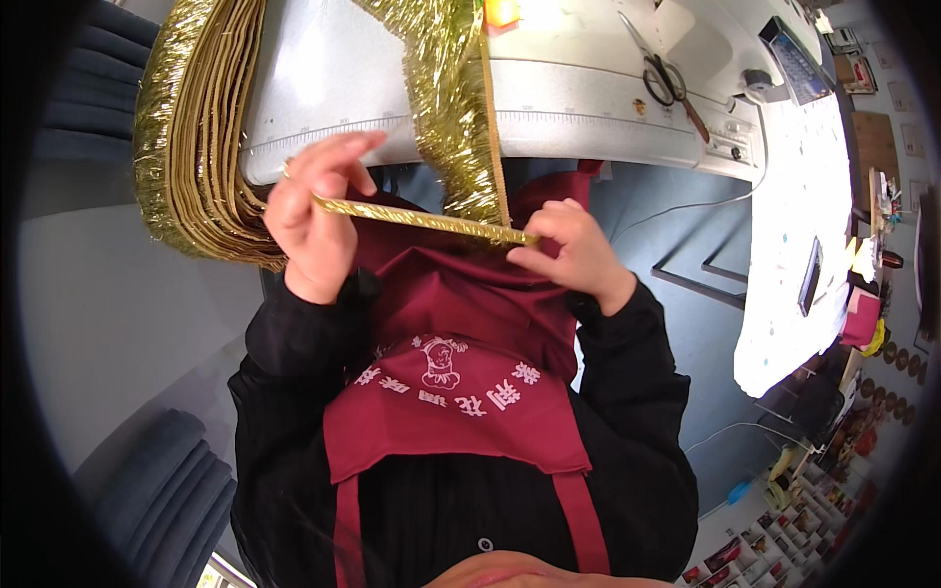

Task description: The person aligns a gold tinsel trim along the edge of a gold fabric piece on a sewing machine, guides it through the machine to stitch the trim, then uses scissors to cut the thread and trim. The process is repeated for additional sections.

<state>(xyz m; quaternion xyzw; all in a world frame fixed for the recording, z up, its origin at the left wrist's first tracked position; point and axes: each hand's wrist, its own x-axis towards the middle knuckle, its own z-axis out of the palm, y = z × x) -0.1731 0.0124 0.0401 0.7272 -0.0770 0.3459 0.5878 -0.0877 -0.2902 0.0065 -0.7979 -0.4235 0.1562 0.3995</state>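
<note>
My left hand [312, 214] grips one end of a narrow, shiny gold strip [421, 217], its upper fingers raised and curved. My right hand [573, 250] pinches the other end, where a gold tinsel fringe [451, 118] with a tan woven edge hangs from the white worktop [319, 93] and meets the strip. The strip slants across in front of my maroon apron [441, 294]. A thick folded bundle of gold tinsel trim [196, 127] lies over the worktop's left end, just beyond my left hand.
Scissors [667, 83] and a small orange object [500, 14] lie on the worktop. At right stand a keypad device [789, 59], a white-covered table [784, 245] and cluttered shelves [774, 529]. A cable [676, 205] crosses beside a black metal frame [701, 289]. Grey-blue folded fabric [157, 490] is at lower left.
</note>
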